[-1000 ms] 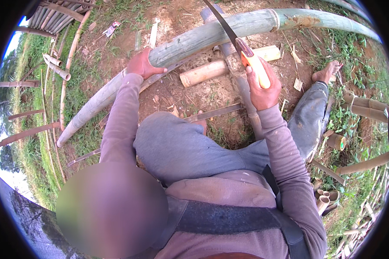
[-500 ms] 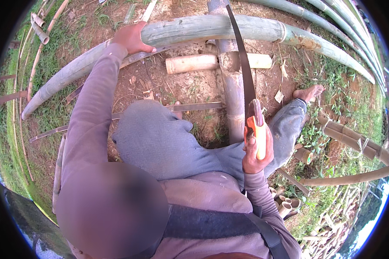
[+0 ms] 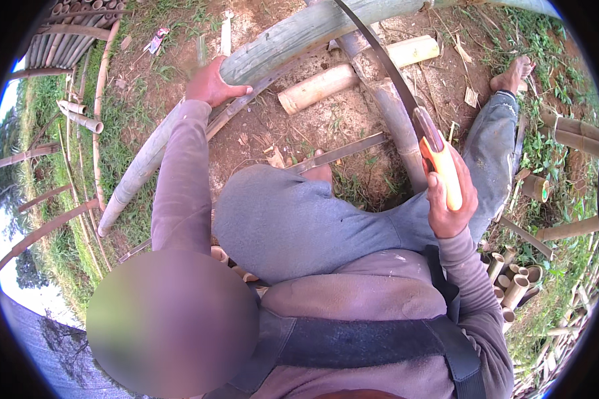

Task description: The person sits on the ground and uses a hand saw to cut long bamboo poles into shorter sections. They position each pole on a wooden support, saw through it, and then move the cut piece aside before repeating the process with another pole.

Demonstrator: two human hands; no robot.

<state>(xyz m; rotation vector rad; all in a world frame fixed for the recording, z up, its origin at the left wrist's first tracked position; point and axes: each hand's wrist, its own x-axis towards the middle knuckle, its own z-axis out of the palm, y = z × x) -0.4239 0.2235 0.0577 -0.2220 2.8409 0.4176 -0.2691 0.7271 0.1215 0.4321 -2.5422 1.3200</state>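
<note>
And here's the long green bamboo pole [image 3: 293,41] lying over a bamboo support [image 3: 394,114], my left grip [image 3: 209,83] clasped across it, thumb spread, presumably steadying it, my right grip [image 3: 454,196] wrapped snugly round the orange-handled saw [image 3: 397,81], likely for control.

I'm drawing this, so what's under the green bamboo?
A grey pole goes under the green bamboo, and a strip peeks out near the left hand. The stretch of pole and ground directly beneath is covered.
</note>
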